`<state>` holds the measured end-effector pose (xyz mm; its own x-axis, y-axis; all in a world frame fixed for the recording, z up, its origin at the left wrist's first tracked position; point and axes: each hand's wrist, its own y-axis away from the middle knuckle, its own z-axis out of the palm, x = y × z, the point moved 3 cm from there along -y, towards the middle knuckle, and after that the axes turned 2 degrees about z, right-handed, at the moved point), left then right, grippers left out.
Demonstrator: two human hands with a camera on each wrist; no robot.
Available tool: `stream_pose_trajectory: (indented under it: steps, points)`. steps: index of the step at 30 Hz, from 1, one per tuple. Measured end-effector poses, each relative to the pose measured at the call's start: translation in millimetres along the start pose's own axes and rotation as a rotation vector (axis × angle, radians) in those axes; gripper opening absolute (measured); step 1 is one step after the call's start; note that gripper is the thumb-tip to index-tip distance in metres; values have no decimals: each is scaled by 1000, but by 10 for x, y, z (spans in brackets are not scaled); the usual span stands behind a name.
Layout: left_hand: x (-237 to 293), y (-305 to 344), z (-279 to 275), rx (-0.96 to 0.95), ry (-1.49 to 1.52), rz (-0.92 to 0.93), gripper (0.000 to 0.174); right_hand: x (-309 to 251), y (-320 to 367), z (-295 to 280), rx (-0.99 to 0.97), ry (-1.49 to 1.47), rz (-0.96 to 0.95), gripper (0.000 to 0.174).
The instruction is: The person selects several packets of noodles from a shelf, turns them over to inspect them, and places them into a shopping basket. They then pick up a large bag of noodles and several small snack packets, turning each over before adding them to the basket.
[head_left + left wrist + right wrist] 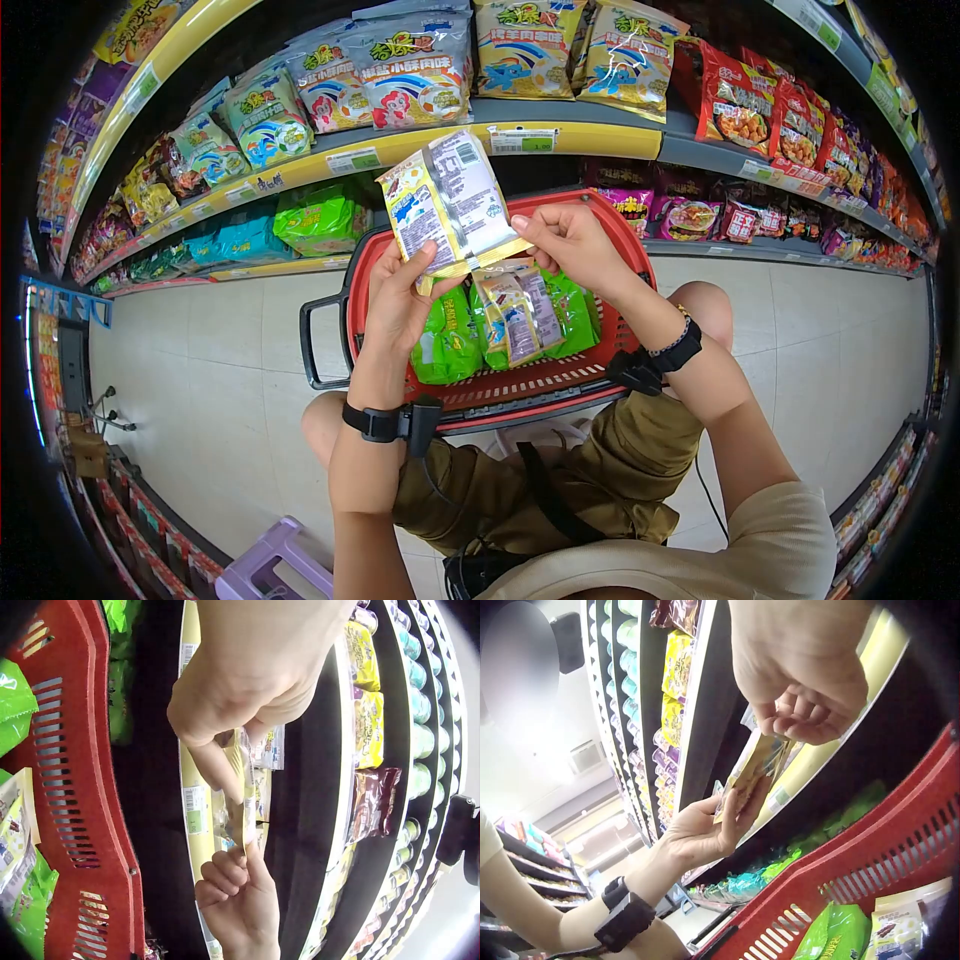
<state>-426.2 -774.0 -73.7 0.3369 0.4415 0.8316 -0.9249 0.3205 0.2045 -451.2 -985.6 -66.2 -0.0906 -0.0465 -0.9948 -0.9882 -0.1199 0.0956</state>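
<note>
Both hands hold a yellow-and-white snack bag (462, 190), its printed back with a barcode facing up in the head view. My left hand (392, 295) pinches its lower left edge, thumb on top. At the lower right corner, my right hand (575, 245) pinches it between thumb and curled fingers. In the left wrist view the bag (246, 795) appears nearly edge-on between the two hands. Below it stands a red shopping basket (640, 262). Inside lie green packets (445, 345) and a similar yellow-and-white bag (522, 315), partly covered by the held one.
Snack bags (420, 70) line the upper shelf (590, 140) just beyond the basket. Green packs (320, 220) sit on the lower shelf, and red bags (740, 105) are at the right. The basket's black handle (308, 345) sticks out left. A purple stool (275, 560) stands lower left.
</note>
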Motion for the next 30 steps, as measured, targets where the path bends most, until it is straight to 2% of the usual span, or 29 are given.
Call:
stream_pose_trajectory:
  steps: [3,5,13,15,21,30]
  points:
    - [7,12,23,13,-1,14,31,4,5,15,-10,-22,55,38]
    - [-2,16,29,8,-3,12,30,40,16,63,-93,-64,175,39]
    - [-29,35,23,54,-15,-35,27,74,26,121,-117,-148,234,36]
    - [-59,38,0,113,4,-118,26,94,24,126,-118,-153,269,35]
    - [-111,39,6,143,73,-192,24,162,13,139,-92,-190,309,33]
    - [-152,53,20,78,17,-152,24,194,4,135,-56,-237,319,34]
